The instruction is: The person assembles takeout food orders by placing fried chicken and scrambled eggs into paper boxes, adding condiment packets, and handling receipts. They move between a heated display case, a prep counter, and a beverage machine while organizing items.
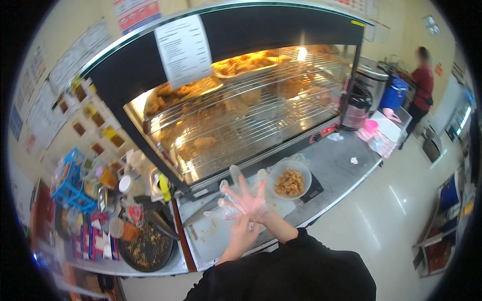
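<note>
A clear disposable plastic glove [226,209] covers my right hand [247,203], whose fingers are spread wide over the white cutting board [208,246]. My left hand [241,236] is bare and pinches the glove's cuff at my right wrist. Just right of the gloved fingers stands a pale, see-through bowl [307,181] with small browned, crispy pieces of food [289,182] in it. Beneath its right side shows a flat black object [314,189]. What looks like a knife blade [198,213] lies on the board left of my hands, among crumbs.
Ahead rises a lit glass warming cabinet [281,150] with fried food on wire racks. On the left are a round black pan [145,256] with crumbs, several jars and a blue basket [75,180]. A person in a red shirt [423,83] stands at the far right.
</note>
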### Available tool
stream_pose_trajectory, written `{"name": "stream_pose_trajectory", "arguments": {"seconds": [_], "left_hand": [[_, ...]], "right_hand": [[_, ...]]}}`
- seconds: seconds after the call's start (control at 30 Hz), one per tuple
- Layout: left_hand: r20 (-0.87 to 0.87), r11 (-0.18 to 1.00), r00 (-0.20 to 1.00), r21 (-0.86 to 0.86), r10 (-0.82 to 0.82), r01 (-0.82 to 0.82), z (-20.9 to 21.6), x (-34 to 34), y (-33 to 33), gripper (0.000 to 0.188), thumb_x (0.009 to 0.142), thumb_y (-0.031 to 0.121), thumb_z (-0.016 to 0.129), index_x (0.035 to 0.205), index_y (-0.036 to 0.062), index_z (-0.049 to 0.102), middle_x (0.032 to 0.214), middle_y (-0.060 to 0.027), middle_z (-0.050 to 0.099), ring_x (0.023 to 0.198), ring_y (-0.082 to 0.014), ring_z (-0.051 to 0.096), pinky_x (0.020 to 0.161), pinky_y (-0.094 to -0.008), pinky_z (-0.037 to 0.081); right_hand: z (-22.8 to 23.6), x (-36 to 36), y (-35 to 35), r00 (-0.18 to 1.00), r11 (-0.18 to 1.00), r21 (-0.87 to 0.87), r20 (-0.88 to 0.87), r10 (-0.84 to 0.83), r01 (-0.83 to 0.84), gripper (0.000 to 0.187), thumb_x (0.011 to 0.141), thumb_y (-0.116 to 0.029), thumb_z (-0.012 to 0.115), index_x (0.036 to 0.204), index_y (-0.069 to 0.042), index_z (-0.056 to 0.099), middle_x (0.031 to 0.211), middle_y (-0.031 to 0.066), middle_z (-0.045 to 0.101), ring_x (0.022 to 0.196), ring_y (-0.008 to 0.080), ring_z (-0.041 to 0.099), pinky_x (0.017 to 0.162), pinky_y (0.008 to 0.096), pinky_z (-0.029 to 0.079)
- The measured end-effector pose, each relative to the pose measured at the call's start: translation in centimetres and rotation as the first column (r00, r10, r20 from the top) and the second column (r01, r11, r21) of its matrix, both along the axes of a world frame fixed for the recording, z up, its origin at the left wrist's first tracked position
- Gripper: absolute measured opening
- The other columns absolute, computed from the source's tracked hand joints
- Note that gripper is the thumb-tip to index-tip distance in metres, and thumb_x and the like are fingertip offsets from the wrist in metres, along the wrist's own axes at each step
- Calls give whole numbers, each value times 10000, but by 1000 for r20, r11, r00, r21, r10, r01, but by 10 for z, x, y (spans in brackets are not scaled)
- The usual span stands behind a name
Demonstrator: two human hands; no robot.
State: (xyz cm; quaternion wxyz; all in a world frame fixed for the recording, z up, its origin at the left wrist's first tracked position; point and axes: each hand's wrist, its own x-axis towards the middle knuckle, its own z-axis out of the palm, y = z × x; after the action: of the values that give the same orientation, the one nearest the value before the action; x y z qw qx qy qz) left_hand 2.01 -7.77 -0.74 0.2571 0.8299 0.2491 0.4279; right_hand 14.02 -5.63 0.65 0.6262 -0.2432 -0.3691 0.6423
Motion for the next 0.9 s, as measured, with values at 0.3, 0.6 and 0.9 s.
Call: {"name": "stream_pose_trajectory", "arguments": {"seconds": [0.3,0.6,0.9], "left_hand": [[-33,971,976,100,-215,217,31,45,0,187,682,1,679,844,31,591,769,-132,608,673,-304,620,601,-373,514],[56,998,997,-57,43,-39,29,113,13,195,725,-1,722,903,30,650,799,-100,633,690,-233,626,602,-311,504],[191,964,949,-138,250,-226,34,145,25,109,781,44,706,880,40,661,749,-63,605,655,-169,584,559,-278,449]], "right_hand": [[43,64,3,984,927,-371,-138,-114,56,855,730,-862,267,1452,-469,34,1521,104,192,1390,415,105,983,672,238],[92,430,30,-175,7,505,313,-933,863,441,968,-309,444,1294,-13,454,1303,132,496,1196,216,479,1017,335,356],[106,533,22,-291,44,554,502,-814,831,453,941,-379,496,1142,17,584,975,180,618,866,258,565,786,367,435]]}}
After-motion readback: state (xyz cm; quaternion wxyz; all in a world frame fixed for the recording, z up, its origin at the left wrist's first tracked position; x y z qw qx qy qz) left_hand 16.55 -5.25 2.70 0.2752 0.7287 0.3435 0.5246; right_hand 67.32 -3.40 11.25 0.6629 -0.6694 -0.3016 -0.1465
